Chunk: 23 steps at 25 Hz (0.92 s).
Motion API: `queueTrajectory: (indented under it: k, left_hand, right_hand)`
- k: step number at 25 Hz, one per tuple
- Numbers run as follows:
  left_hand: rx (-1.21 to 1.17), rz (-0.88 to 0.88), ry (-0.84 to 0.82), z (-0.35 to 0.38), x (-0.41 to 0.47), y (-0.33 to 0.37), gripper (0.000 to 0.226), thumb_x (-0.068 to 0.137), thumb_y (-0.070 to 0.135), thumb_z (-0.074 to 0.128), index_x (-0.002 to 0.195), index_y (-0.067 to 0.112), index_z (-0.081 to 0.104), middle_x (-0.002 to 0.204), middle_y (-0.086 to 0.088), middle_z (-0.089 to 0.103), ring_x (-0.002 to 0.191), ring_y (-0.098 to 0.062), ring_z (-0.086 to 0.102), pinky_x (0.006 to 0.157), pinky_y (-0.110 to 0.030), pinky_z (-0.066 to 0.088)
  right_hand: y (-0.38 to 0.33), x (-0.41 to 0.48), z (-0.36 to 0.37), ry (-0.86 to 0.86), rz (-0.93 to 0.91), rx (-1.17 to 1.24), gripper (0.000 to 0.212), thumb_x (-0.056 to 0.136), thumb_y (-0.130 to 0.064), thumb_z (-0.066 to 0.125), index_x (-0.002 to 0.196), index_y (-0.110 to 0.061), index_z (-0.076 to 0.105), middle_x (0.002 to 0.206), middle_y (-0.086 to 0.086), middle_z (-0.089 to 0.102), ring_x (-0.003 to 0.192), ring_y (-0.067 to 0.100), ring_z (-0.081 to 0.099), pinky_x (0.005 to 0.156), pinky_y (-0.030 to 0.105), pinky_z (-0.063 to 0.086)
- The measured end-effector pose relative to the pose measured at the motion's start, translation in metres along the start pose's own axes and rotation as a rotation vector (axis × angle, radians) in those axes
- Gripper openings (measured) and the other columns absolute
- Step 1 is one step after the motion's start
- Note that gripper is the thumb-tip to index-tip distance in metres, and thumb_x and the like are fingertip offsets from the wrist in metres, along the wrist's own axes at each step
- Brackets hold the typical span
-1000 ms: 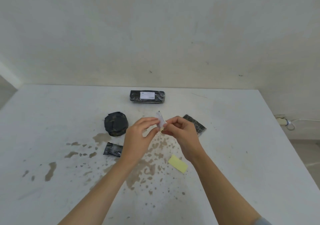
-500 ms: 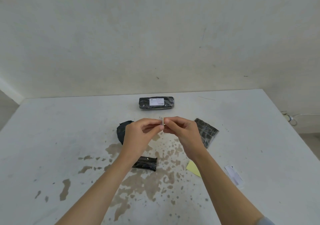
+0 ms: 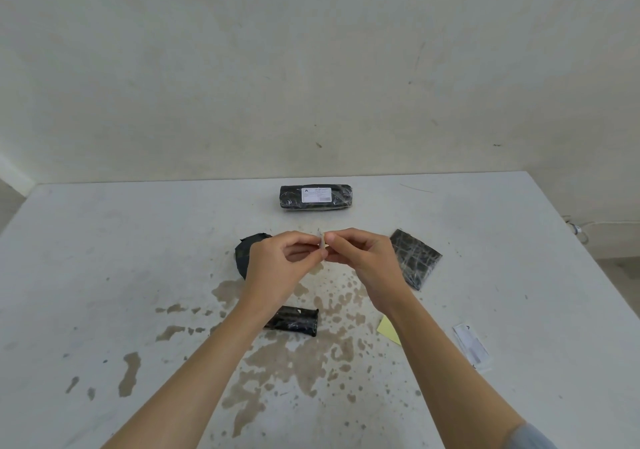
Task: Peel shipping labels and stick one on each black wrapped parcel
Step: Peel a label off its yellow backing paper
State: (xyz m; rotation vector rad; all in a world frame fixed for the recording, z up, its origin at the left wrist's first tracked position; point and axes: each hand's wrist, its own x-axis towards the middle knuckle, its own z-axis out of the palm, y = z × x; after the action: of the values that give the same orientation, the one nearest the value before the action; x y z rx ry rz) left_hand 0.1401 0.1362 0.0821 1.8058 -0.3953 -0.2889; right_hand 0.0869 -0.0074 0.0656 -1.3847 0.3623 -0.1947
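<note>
My left hand [image 3: 277, 268] and my right hand [image 3: 360, 261] meet above the middle of the table, both pinching a small white shipping label [image 3: 322, 242] held edge-on. A long black parcel [image 3: 316, 197] at the back carries a white label. A rounded black parcel [image 3: 247, 253] lies partly behind my left hand. A flat black parcel [image 3: 415, 262] lies right of my right hand. A small black roll parcel [image 3: 294, 320] rests under my left wrist.
A yellow backing sheet [image 3: 388, 329] lies beside my right forearm. Another label strip [image 3: 472, 346] lies at the right on the white table [image 3: 138, 258]. Brown stains cover the near middle. A wall stands behind the table, and a cable [image 3: 578, 228] is at far right.
The view has tilted, so the table items sit lower and the right label strip came into sight. My hands stay together on the label, which now shows less above the fingers.
</note>
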Motion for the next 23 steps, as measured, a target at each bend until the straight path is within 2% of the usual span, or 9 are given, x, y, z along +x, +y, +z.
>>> queueTrajectory:
  k: [4,12,18,23]
  left_hand:
    - [0.025,0.007,0.001,-0.0010,-0.0001,-0.0003,0.017,0.075,0.007,0.076,0.092,0.008,0.074,0.086,-0.003,0.075,0.078,-0.007,0.072,0.077,-0.020,0.057]
    - [0.106,0.057,0.014,0.0000,-0.0014,0.0008,0.016,0.075,0.007,0.076,0.088,0.017,0.075,0.085,0.005,0.074,0.079,-0.004,0.071,0.080,-0.023,0.057]
    - [0.100,0.068,0.016,0.0021,-0.0031,0.0025,0.010,0.077,0.013,0.074,0.088,0.014,0.075,0.083,0.004,0.074,0.075,0.000,0.070,0.074,-0.013,0.055]
    - [0.080,0.028,0.027,0.0025,-0.0008,-0.0001,0.007,0.078,0.015,0.074,0.085,0.013,0.075,0.082,0.005,0.074,0.074,-0.001,0.070,0.072,-0.013,0.054]
  right_hand:
    - [-0.0017,0.0017,0.0021,0.012,0.001,-0.007,0.016,0.083,-0.013,0.069,0.091,0.000,0.074,0.086,0.017,0.072,0.079,0.024,0.069,0.084,0.036,0.057]
    - [-0.0009,-0.0004,0.0007,-0.002,-0.004,0.023,0.014,0.084,-0.012,0.067,0.090,-0.001,0.074,0.082,0.013,0.073,0.079,0.024,0.070,0.084,0.035,0.057]
    - [-0.0011,-0.0020,-0.0002,-0.004,-0.012,-0.012,0.012,0.085,-0.010,0.066,0.087,0.000,0.072,0.082,0.012,0.072,0.079,0.023,0.070,0.080,0.034,0.059]
    - [-0.0010,-0.0015,0.0000,-0.035,0.003,-0.055,0.011,0.087,-0.010,0.064,0.087,-0.001,0.071,0.084,0.010,0.071,0.081,0.019,0.068,0.077,0.031,0.059]
